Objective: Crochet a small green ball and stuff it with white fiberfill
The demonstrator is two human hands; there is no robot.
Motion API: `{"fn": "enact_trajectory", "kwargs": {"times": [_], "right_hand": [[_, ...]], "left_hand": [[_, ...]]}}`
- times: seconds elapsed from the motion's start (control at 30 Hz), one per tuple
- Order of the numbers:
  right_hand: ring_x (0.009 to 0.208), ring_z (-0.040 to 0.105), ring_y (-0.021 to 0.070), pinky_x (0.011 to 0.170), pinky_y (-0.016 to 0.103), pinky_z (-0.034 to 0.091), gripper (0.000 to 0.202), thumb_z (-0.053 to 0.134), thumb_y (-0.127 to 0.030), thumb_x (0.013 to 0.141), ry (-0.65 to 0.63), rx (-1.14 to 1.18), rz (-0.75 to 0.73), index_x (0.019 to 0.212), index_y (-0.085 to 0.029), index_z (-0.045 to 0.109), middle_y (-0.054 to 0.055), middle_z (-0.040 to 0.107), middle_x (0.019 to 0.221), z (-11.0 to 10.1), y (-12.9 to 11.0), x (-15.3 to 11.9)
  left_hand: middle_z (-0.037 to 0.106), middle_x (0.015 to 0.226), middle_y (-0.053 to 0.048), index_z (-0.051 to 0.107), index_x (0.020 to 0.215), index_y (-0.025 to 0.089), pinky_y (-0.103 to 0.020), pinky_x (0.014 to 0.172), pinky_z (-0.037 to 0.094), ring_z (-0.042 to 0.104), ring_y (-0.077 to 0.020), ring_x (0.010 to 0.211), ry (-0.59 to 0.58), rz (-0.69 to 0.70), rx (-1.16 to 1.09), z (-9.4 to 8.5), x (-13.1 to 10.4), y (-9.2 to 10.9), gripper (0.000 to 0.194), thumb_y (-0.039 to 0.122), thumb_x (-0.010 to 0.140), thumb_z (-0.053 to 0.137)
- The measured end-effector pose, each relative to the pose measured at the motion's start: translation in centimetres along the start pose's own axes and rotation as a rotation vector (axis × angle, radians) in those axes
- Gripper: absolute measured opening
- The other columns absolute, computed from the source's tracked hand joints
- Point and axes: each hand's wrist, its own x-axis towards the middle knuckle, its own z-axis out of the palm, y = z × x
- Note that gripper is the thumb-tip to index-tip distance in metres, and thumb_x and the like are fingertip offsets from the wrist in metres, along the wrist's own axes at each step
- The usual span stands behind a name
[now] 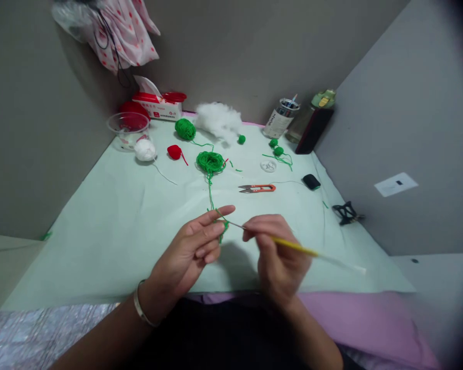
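Note:
Between the thumb and fingers of my left hand (pixel 195 239) is a small piece of green crochet work (pixel 224 231), mostly covered by the fingertips. Green yarn passes by the raised index finger and leads up to a loose green yarn coil (pixel 211 162) on the table. My right hand (pixel 280 252) is closed around a crochet hook (pixel 293 245) with a yellow handle, its far end blurred. The hook's thin metal tip reaches the green work at my left fingertips. Beyond my hands lie orange thread snips (pixel 268 188), their blades pointing left.
At the back are a green yarn ball (pixel 185 129), white stuffing (pixel 218 121), a tissue box (pixel 160 109), a can (pixel 281 119) and a bottle (pixel 306 121). White yarn (pixel 145 150) and a red piece (pixel 174 152) lie left; small green balls (pixel 278 151) and a black clip (pixel 346 213) lie right.

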Motion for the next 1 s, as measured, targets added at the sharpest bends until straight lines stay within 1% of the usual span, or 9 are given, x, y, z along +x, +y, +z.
{"fn": "enact_trajectory", "kwargs": {"times": [0.1, 0.2, 0.3, 0.37, 0.47, 0.53, 0.67, 0.8, 1.0], "right_hand": [[0.071, 0.064, 0.0166, 0.065, 0.034, 0.054, 0.022, 0.059, -0.022, 0.105, 0.024, 0.191, 0.136, 0.101, -0.028, 0.079, 0.002, 0.070, 0.085, 0.3, -0.1, 0.5], [0.083, 0.068, 0.0191, 0.071, 0.035, 0.057, 0.022, 0.064, -0.017, 0.100, -0.027, -0.003, 0.025, 0.105, -0.030, 0.081, 0.004, 0.072, 0.097, 0.7, -0.1, 0.0], [0.089, 0.069, 0.0215, 0.074, 0.037, 0.058, 0.025, 0.068, -0.014, 0.097, -0.017, -0.193, -0.121, 0.108, -0.032, 0.082, 0.005, 0.074, 0.099, 0.5, 0.0, -0.4], [0.083, 0.067, 0.0207, 0.071, 0.036, 0.056, 0.023, 0.064, -0.017, 0.100, 0.028, -0.096, -0.060, 0.107, -0.030, 0.081, 0.004, 0.072, 0.090, 0.1, 0.0, -0.1], [0.069, 0.062, 0.0165, 0.064, 0.034, 0.052, 0.020, 0.061, -0.026, 0.104, 0.068, 0.207, 0.148, 0.098, -0.026, 0.079, 0.003, 0.068, 0.082, -0.1, 0.0, 0.7], [0.068, 0.061, 0.0152, 0.063, 0.033, 0.052, 0.019, 0.063, -0.031, 0.103, 0.021, 0.314, 0.228, 0.095, -0.025, 0.079, 0.003, 0.069, 0.086, 0.2, 0.0, 1.0], [0.084, 0.067, 0.0180, 0.069, 0.032, 0.054, 0.014, 0.068, -0.028, 0.101, -0.024, 0.303, 0.205, 0.098, -0.027, 0.082, 0.005, 0.075, 0.096, 0.9, 0.3, 0.9], [0.074, 0.064, 0.0146, 0.067, 0.031, 0.054, 0.016, 0.065, -0.029, 0.103, -0.044, 0.391, 0.260, 0.100, -0.027, 0.081, 0.004, 0.076, 0.098, 0.8, 0.7, 0.7], [0.075, 0.065, 0.0145, 0.068, 0.031, 0.053, 0.015, 0.066, -0.030, 0.102, -0.058, 0.449, 0.262, 0.100, -0.027, 0.081, 0.004, 0.076, 0.097, 0.8, 0.8, 0.8]], "left_hand": [[0.060, 0.083, 0.003, 0.080, 0.120, 0.020, -0.015, 0.045, 0.038, 0.031, 0.0003, 0.048, 0.059, 0.144, 0.100, 0.1, 0.1, -0.3, 0.038, 0.022, 0.083, 0.087], [0.063, 0.085, 0.002, 0.074, 0.132, 0.023, -0.016, 0.049, 0.045, 0.046, -0.0033, 0.053, 0.104, 0.225, 0.163, 0.4, 0.0, -0.8, 0.053, 0.023, 0.081, 0.089], [0.054, 0.072, 0.006, 0.077, 0.126, 0.017, -0.015, 0.046, 0.041, 0.031, 0.0001, 0.046, 0.040, 0.057, 0.061, 0.5, -0.1, -0.5, 0.048, 0.027, 0.081, 0.089], [0.047, 0.068, 0.008, 0.082, 0.116, 0.014, -0.012, 0.044, 0.038, 0.022, 0.0016, 0.046, 0.016, -0.013, -0.009, 0.3, -0.2, -0.1, 0.036, 0.025, 0.082, 0.088], [0.050, 0.071, 0.007, 0.084, 0.111, 0.018, -0.011, 0.044, 0.040, 0.025, 0.0024, 0.046, 0.030, 0.047, -0.014, 0.3, -0.2, 0.4, 0.029, 0.020, 0.083, 0.087], [0.058, 0.078, 0.005, 0.083, 0.115, 0.024, -0.013, 0.045, 0.045, 0.031, 0.0025, 0.045, 0.011, 0.098, 0.030, 0.4, -0.2, 0.2, 0.034, 0.019, 0.082, 0.087], [0.064, 0.089, 0.002, 0.081, 0.121, 0.027, -0.014, 0.047, 0.051, 0.041, 0.0001, 0.050, -0.004, 0.127, 0.114, 0.4, -0.1, -0.5, 0.043, 0.018, 0.080, 0.089], [0.066, 0.090, 0.000, 0.082, 0.119, 0.025, -0.013, 0.048, 0.051, 0.053, -0.0036, 0.059, 0.016, 0.142, 0.160, 0.1, -0.1, -0.5, 0.041, 0.019, 0.080, 0.089], [0.068, 0.085, 0.002, 0.083, 0.111, 0.024, -0.016, 0.048, 0.052, 0.043, 0.0009, 0.047, -0.016, 0.147, 0.129, 0.3, 0.0, -0.1, 0.032, 0.021, 0.080, 0.090]]}}
